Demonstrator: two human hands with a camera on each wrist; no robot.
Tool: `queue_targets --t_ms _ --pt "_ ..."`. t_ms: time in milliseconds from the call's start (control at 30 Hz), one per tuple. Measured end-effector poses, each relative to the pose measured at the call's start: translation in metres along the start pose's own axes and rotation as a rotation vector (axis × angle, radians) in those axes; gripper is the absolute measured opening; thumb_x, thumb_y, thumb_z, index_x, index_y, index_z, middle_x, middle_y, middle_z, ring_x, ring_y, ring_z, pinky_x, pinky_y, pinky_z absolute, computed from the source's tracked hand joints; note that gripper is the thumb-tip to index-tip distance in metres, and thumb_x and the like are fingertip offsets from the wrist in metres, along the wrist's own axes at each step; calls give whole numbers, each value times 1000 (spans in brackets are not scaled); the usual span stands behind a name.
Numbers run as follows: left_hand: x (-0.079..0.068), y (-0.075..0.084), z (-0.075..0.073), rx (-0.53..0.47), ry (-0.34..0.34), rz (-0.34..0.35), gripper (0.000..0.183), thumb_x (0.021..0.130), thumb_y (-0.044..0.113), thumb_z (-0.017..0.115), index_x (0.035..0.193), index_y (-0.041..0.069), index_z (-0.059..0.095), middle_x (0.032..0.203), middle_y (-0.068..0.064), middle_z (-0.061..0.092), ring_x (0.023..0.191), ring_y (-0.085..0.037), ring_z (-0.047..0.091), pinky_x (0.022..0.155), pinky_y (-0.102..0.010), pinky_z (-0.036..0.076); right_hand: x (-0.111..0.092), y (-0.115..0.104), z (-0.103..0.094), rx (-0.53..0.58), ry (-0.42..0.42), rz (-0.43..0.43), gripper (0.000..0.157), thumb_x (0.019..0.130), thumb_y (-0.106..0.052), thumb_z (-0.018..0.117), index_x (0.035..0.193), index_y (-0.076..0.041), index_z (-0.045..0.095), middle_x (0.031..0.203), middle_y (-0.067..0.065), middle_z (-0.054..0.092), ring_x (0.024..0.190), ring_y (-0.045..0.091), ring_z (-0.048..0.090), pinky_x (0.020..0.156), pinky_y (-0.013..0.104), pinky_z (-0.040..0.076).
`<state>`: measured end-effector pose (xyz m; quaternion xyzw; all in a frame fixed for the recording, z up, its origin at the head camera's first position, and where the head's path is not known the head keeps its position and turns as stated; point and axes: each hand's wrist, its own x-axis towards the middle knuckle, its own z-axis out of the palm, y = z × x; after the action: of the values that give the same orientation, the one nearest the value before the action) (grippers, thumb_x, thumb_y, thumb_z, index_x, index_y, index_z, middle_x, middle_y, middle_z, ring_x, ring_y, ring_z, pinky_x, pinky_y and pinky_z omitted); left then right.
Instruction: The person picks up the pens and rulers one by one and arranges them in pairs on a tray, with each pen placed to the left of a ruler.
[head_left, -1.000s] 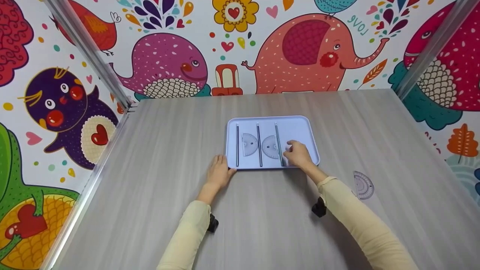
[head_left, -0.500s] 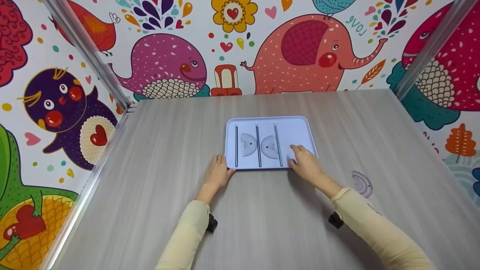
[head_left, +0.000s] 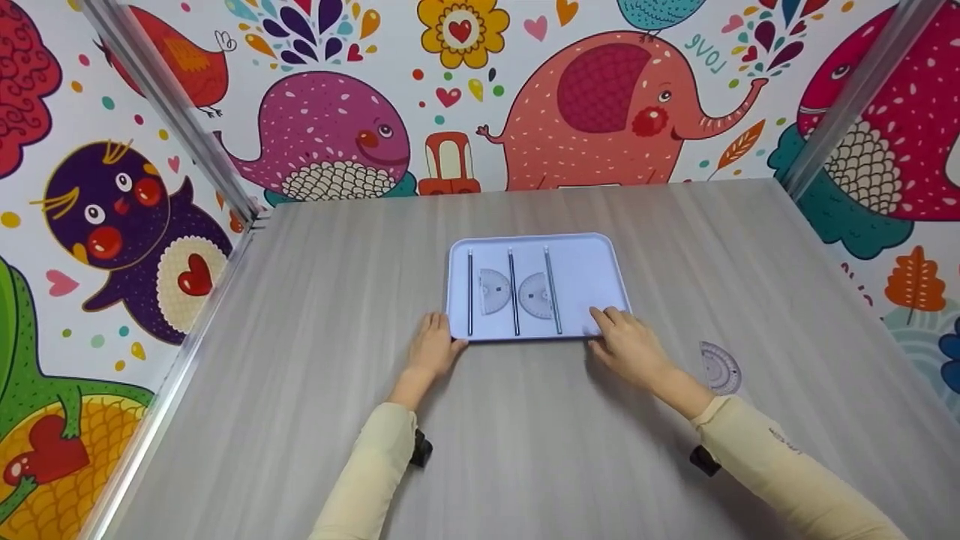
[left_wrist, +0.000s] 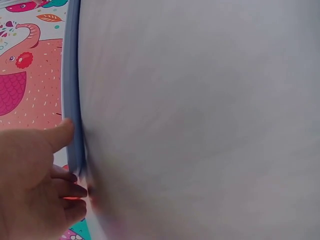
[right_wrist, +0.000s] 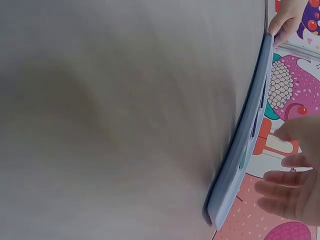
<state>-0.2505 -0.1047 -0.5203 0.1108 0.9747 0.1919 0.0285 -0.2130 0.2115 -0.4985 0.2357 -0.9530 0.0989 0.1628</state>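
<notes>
A pale lavender tray [head_left: 589, 274] bears three long pencils lying parallel: a dark left pencil [head_left: 470, 292], a dark middle pencil [head_left: 514, 292] and a greenish right pencil [head_left: 553, 291]. One clear protractor [head_left: 494, 291] lies between the first two; a second protractor [head_left: 535, 294] lies between the middle and right ones. My left hand [head_left: 433, 349] holds the tray's near left corner, thumb [left_wrist: 62, 135] at the front wall and fingers by the left side. Over the near right corner hovers my right hand [head_left: 634, 349], its fingers [right_wrist: 280, 192] loosely bent with nothing between them.
On the table [head_left: 525, 450], right of the tray, lies another clear protractor [head_left: 720, 367], close beside my right forearm. Printed cartoon wall panels [head_left: 345, 135] border the table at the back and sides, with metal posts [head_left: 847, 112] at the corners.
My right hand has drawn away from beside the right pencil, moving right and toward me to the near right corner. The left hand stays at its corner; pencils and protractors keep their places.
</notes>
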Motion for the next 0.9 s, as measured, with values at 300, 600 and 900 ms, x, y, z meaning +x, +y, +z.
queue_targets --t_ms 300,600,900 --pt "-1 0 1 -6 7 -2 62 90 28 55 130 -15 35 134 -29 38 129 -36 29 106 -42 28 -29 17 -4 -25 -117 -18 64 82 -40 60 128 2 46 124 27 47 115 44 42 96 61 30" --pt "-2 1 1 -27 -13 -19 63 90 28 55 131 -15 34 136 -29 36 131 -37 27 106 -43 27 -56 35 -9 -40 -100 -63 72 79 -47 60 130 2 45 130 26 44 121 47 36 97 64 25" --pt "0 0 3 -8 59 28 59 88 27 58 126 -14 40 127 -29 44 124 -37 35 102 -43 33 -85 51 -18 -25 -138 78 85 72 -55 62 133 1 42 133 29 39 123 51 29 97 67 20"
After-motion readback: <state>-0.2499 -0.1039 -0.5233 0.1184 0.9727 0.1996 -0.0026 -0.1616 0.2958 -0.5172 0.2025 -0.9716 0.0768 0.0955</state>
